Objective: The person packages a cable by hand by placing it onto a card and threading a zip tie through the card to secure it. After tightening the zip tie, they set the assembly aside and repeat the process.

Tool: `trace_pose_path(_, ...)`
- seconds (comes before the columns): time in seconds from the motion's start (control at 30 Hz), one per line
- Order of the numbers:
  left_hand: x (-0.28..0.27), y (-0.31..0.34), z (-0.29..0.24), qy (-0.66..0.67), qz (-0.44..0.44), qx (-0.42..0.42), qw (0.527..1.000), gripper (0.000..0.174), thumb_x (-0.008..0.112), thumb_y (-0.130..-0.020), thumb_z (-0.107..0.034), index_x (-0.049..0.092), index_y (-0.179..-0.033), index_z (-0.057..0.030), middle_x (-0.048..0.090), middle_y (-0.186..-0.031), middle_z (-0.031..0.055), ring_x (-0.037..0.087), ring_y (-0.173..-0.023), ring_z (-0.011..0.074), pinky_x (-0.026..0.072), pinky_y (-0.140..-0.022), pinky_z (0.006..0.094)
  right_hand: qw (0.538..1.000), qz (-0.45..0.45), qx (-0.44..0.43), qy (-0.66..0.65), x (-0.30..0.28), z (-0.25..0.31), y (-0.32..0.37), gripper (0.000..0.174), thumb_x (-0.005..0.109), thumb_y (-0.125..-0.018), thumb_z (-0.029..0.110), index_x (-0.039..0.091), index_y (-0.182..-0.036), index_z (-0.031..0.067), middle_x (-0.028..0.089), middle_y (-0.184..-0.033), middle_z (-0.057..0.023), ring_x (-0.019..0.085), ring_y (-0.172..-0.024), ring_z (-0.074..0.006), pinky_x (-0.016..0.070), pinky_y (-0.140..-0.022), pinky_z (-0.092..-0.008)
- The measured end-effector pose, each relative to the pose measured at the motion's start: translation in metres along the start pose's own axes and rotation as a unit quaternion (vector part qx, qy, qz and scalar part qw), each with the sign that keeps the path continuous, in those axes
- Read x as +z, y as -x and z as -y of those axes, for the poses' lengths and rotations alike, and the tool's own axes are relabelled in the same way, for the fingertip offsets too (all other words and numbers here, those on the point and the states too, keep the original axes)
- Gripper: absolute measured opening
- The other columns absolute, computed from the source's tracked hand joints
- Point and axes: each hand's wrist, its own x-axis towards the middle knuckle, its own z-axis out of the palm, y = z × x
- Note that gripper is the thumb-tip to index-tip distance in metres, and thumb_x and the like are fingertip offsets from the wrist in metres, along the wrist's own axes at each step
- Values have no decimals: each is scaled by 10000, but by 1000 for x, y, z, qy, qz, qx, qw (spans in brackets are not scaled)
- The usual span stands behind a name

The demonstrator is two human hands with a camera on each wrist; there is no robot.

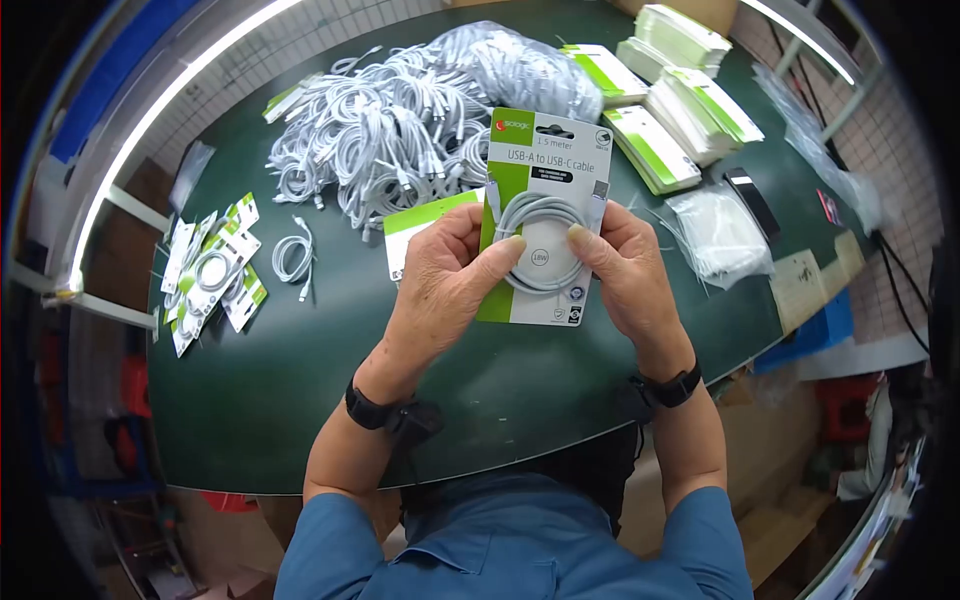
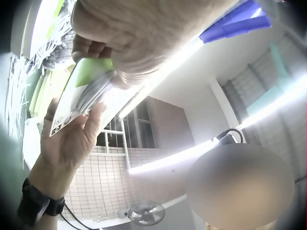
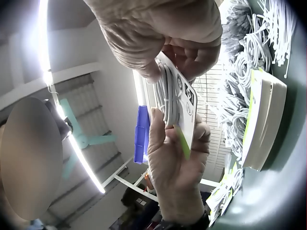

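In the head view, both hands hold up a white and green card (image 1: 530, 308) printed "USB-A to USB-C cable". A coiled light-grey cable (image 1: 540, 204) lies against its front. My left hand (image 1: 445, 270) pinches the card's left edge, its thumb pressing on the coil. On the other edge, my right hand (image 1: 632, 275) grips the same way, thumb over the coil and fingers behind. The right wrist view shows the cable (image 3: 167, 96) standing out from the card's face between both thumbs. Behind the left hand, a stack of similar cards (image 1: 408, 232) lies on the table.
A large heap of grey cables (image 1: 385, 130) fills the table's far side beside a clear bag of cables (image 1: 520, 65). Stacks of cards (image 1: 650, 150) stand far right, near a clear plastic bag (image 1: 715, 235). Carded cables (image 1: 210, 265) pile up at left, beside one loose coil (image 1: 292, 258).
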Motion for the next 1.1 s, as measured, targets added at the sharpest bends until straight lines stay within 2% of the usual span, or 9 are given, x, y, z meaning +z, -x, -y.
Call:
trace_pose_path(0.13, -10, -12, 2, -2, -86, 55, 995, 454, 727, -1004, -48, 542, -1395, 89, 761, -1090, 124, 717, -961, 108, 594, -876, 274, 999, 44, -7, 20, 6, -9, -36, 351, 705, -1045, 150, 669, -1315, -72, 763, -1197, -136, 718, -1052, -156, 584, -940, -316)
trace_pose_path(0.17, -22, -11, 8, -101, -100, 60, 988, 535, 746, -976, -12, 500, -1445, 66, 739, -1007, 99, 705, -883, 97, 580, -803, 257, 998, 49, -12, 26, 9, -13, -43, 344, 702, -1046, 145, 670, -1312, -70, 764, -1195, -135, 719, -1055, -157, 585, -941, -317)
trace_pose_path(0.27, -16, -8, -3, -219, -214, 105, 946, 626, 741, -974, 5, 444, -1525, 39, 730, -1110, 110, 723, -979, 153, 583, -938, 301, 998, 59, -30, 7, 20, -24, -51, 350, 683, -1047, 82, 628, -1356, -74, 742, -1255, -147, 710, -1113, -171, 578, -987, -332)
trace_pose_path(0.3, -11, -8, -7, -189, -229, 145, 944, 599, 742, -953, 36, 517, -1507, 9, 700, -1073, 88, 708, -976, 155, 575, -896, 292, 998, 56, -39, -6, 27, -28, -49, 360, 679, -1047, 70, 614, -1370, -76, 733, -1275, -152, 704, -1133, -174, 575, -1001, -336)
trace_pose_path(0.4, -28, -17, 13, -392, -205, 295, 847, 488, 745, -945, 31, 632, -1419, 7, 689, -1107, 95, 688, -988, 159, 560, -845, 289, 997, 58, -50, -19, 36, -38, -41, 431, 657, -1051, 34, 532, -1449, -73, 694, -1346, -153, 681, -1200, -180, 563, -1040, -346)
trace_pose_path(0.43, -26, -13, 14, -410, -206, 281, 843, 395, 743, -945, 22, 706, -1338, 7, 680, -1105, 103, 674, -994, 173, 552, -833, 300, 997, 52, -62, -23, 42, -40, -37, 432, 651, -1056, 38, 524, -1455, -70, 693, -1344, -149, 680, -1200, -179, 564, -1038, -346)
trace_pose_path(0.57, -22, -9, 14, -313, -229, 268, 882, 339, 744, -955, 9, 737, -1293, -8, 673, -1083, 91, 657, -941, 168, 538, -809, 300, 996, 50, -70, 13, 46, -48, -30, 433, 625, -1080, 80, 497, -1472, -51, 686, -1339, -133, 672, -1185, -162, 560, -1029, -337)
trace_pose_path(0.87, -33, -9, 6, -322, -219, 319, 864, 236, 725, -970, -10, 765, -1202, -36, 594, -998, 96, 608, -861, 220, 514, -749, 338, 988, 35, -139, 64, 74, -49, -34, 434, 584, -1117, 166, 475, -1488, -32, 671, -1336, -114, 633, -1181, -148, 532, -1003, -324)
trace_pose_path(1.1, -37, -6, 7, -323, -133, 223, 910, 293, 728, -958, -4, 747, -1249, -24, 599, -1044, 80, 601, -911, 210, 501, -791, 322, 995, 20, -101, 11, 64, -58, -27, 383, 584, -1117, 162, 527, -1439, -38, 690, -1310, -107, 641, -1177, -137, 533, -1001, -314)
